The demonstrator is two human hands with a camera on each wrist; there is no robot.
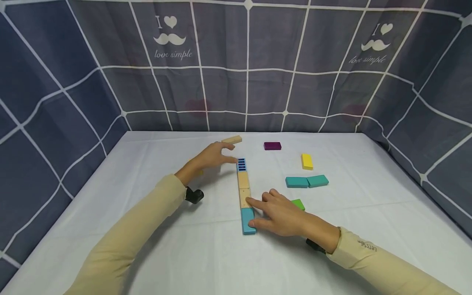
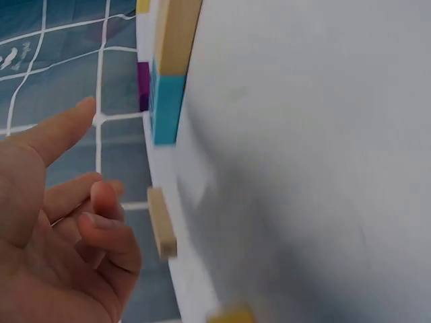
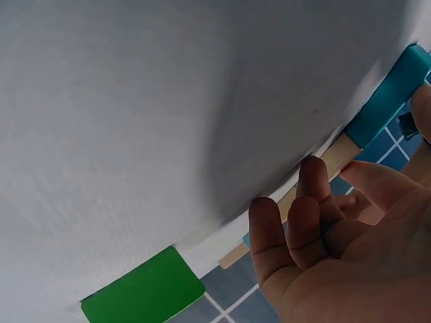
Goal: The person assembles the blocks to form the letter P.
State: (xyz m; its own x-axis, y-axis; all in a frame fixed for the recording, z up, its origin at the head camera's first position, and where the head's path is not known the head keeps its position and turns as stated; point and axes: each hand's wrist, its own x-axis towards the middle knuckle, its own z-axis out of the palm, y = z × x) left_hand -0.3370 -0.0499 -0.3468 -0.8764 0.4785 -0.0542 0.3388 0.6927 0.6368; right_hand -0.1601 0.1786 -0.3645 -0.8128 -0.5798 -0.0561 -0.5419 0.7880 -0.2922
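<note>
A straight row of flat blocks runs away from the person: a blue block nearest, two wooden blocks, then a blue block with a dark pattern on top. My left hand hovers by the far end, thumb tip right at the patterned block's left edge, fingers spread and holding nothing. With its index fingertip at the nearer wooden block and its thumb at the near blue block's right edge, my right hand touches the row from the right. Its other fingers bend loosely in the right wrist view.
Beyond the left hand lies a loose wooden block. A purple block, a yellow block and two teal blocks lie right of the row. A green block is partly behind the right hand; another yellow block sits near the left wrist.
</note>
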